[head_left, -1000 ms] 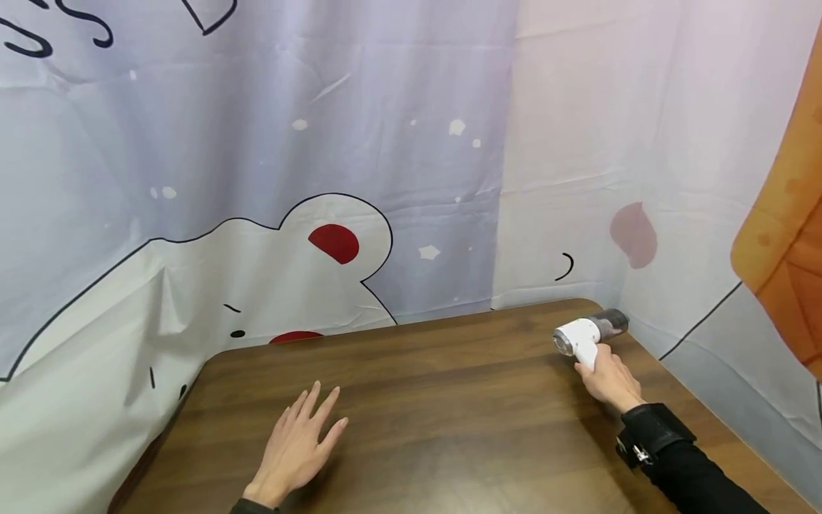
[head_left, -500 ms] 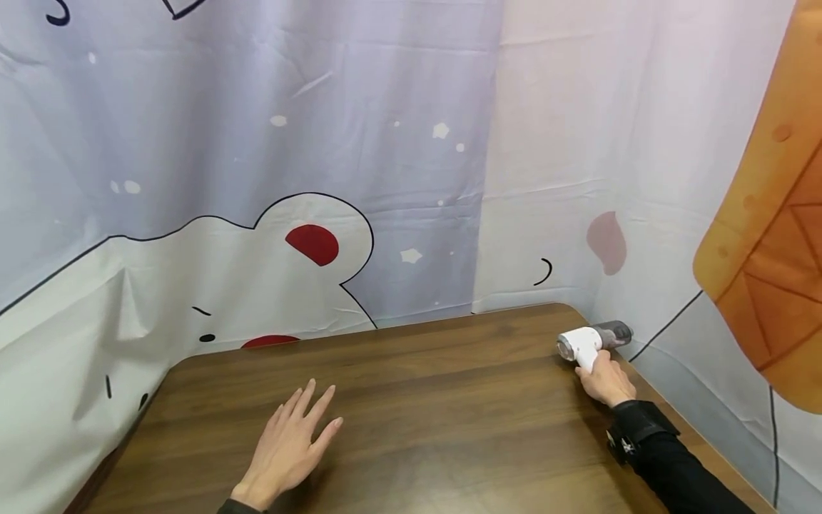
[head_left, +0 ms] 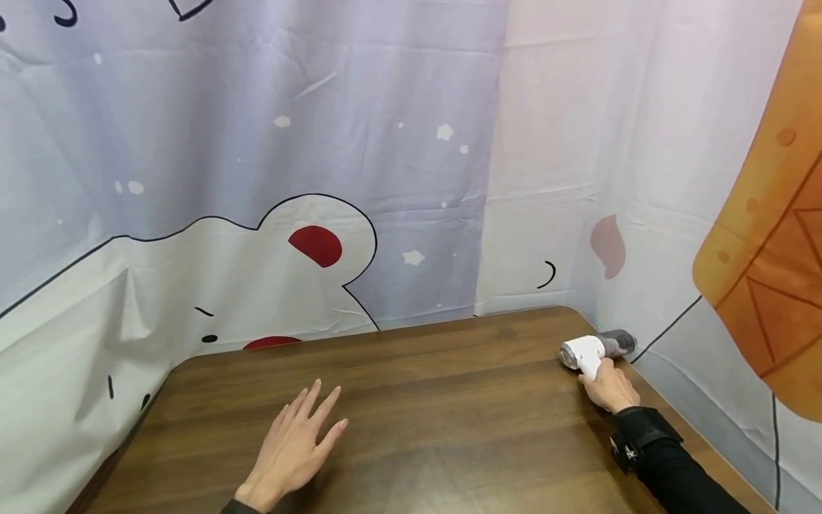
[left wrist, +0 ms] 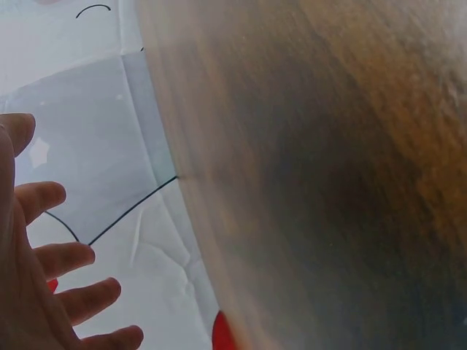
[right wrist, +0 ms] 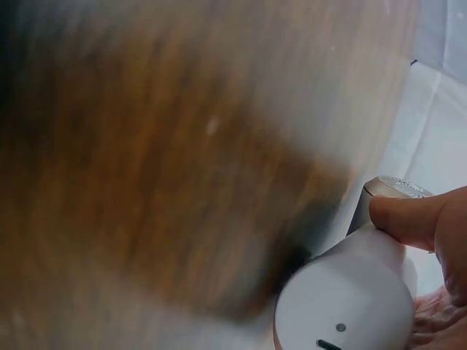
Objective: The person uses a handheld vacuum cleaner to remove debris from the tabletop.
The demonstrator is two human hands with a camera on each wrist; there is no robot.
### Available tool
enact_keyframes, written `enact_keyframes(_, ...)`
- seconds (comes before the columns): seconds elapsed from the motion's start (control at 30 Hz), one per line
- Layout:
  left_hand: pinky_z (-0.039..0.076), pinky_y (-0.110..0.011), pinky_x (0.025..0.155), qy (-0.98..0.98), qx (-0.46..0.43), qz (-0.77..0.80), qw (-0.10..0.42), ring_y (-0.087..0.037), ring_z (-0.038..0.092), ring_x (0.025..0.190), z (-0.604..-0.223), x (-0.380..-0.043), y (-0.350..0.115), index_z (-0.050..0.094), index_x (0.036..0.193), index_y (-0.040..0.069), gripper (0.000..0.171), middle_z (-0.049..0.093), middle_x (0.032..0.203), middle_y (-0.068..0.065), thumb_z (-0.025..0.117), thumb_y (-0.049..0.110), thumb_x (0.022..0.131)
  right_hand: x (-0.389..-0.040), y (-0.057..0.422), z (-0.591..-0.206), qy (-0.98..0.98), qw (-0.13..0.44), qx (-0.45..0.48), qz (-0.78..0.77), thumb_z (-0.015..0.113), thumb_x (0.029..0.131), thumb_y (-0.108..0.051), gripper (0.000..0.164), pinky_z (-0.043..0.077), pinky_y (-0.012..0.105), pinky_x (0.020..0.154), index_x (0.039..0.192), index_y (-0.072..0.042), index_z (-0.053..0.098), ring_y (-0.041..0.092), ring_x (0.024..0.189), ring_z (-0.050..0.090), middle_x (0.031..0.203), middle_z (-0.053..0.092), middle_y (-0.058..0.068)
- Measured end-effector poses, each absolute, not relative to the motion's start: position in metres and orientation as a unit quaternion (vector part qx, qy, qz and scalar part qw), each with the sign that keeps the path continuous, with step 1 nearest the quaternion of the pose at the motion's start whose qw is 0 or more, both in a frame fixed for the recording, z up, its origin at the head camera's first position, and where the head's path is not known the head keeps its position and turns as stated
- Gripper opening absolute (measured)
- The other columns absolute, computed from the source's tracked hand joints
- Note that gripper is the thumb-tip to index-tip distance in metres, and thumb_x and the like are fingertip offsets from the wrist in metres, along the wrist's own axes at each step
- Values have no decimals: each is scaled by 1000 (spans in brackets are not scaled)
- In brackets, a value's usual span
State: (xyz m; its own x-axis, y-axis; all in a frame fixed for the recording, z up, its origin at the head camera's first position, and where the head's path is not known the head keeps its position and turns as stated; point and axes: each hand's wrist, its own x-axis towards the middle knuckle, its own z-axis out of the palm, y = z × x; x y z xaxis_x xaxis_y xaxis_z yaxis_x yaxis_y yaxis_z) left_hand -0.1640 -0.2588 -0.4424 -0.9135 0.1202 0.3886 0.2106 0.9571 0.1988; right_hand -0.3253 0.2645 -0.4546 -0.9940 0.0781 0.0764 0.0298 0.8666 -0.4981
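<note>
In the head view a white handheld vacuum (head_left: pixel 586 353) with a smoky see-through front cylinder lies sideways close over the table's far right corner, the cylinder pointing right. My right hand (head_left: pixel 611 389) grips its handle from below. Seen by the right wrist camera, the handle's round white base (right wrist: pixel 344 306) is near the lens, and the thumb (right wrist: pixel 408 219) lies along the handle's side by the silver end. My left hand (head_left: pixel 292 446) is at the front left over the wood, palm down, fingers spread and nothing held; its fingers (left wrist: pixel 66 259) appear apart in the left wrist view.
A brown wood-grain table (head_left: pixel 417 407) with rounded far corners lies beneath both hands. Printed cloth curtains (head_left: pixel 411 178) hang along its back edge and both sides. The vacuum's front overlaps the right curtain (head_left: pixel 668 371) in the head view.
The head view has turned somewhat to the right. My right hand and the vacuum have shifted slightly right and nearer along the table's edge. The left hand stays spread in about the same place.
</note>
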Motion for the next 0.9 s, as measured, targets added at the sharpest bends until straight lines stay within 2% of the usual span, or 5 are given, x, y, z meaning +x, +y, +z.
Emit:
enact_keyframes(0.17, 33, -61, 99, -974, -76, -118, 180, -41, 40, 129, -445, -162, -259, 48, 143, 21, 57, 40, 146, -18, 47, 54, 96, -328, 266, -457, -966, 58, -14, 253, 58, 87, -22, 41, 43, 51, 58, 99, 15, 43, 40, 71, 55, 80, 52, 27)
enact_keyframes(0.47, 32, -61, 99, -973, -65, -122, 186, -40, 40, 129, -448, -161, -258, 48, 143, 21, 58, 40, 146, -17, 47, 54, 95, -332, 268, -459, -969, 65, -7, 240, 57, 85, -22, 40, 43, 53, 62, 93, 15, 47, 43, 72, 53, 79, 52, 28)
enact_keyframes(0.63, 32, -62, 99, -971, -67, -125, 194, -40, 39, 130, -450, -160, -259, 48, 143, 20, 58, 39, 146, -18, 48, 53, 96, -331, 268, -461, -965, 73, -52, 245, 57, 84, -28, 57, 35, 60, 71, 106, 21, 39, 55, 90, 38, 98, 39, 40)
enact_keyframes(0.73, 31, -62, 100, -973, -57, -126, 186, -40, 39, 130, -451, -160, -260, 48, 143, 20, 58, 39, 147, -18, 48, 53, 96, -329, 269, -463, -961, 119, -58, 242, 57, 83, -26, 67, 29, 65, 76, 118, 24, 31, 59, 97, 31, 107, 31, 44)
enact_keyframes(0.9, 29, -62, 101, -976, -53, -125, 171, -40, 37, 132, -450, -168, -262, 47, 144, 20, 59, 37, 147, -18, 45, 55, 96, -325, 271, -462, -958, 182, -24, 219, 59, 82, -22, 68, 24, 66, 76, 125, 22, 30, 61, 100, 27, 114, 26, 42)
